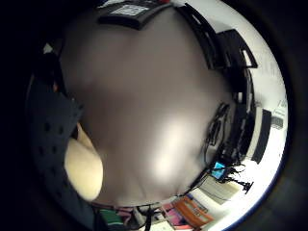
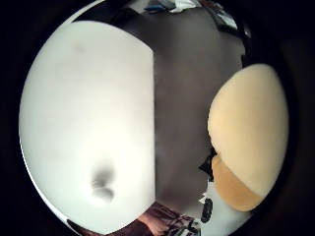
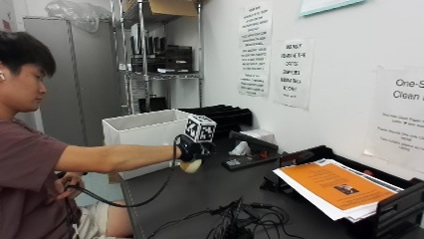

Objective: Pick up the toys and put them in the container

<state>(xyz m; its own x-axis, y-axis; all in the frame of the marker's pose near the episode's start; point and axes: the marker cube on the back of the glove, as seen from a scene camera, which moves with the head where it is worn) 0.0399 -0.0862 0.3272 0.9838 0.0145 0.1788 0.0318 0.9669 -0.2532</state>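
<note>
Dark smooth table [image 3: 199,191], boxy white container [image 3: 142,130], gloved hand [image 3: 192,148] gripping rounded cream-coloured toy [image 3: 193,166].

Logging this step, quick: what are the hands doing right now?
Right hand: gripping a tan toy above the table, beside the white container.
Left hand: cannot be told.

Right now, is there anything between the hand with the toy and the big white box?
No. In the outside view the gloved right hand holds the cream toy just beside the white container; only bare dark table lies between.
</note>
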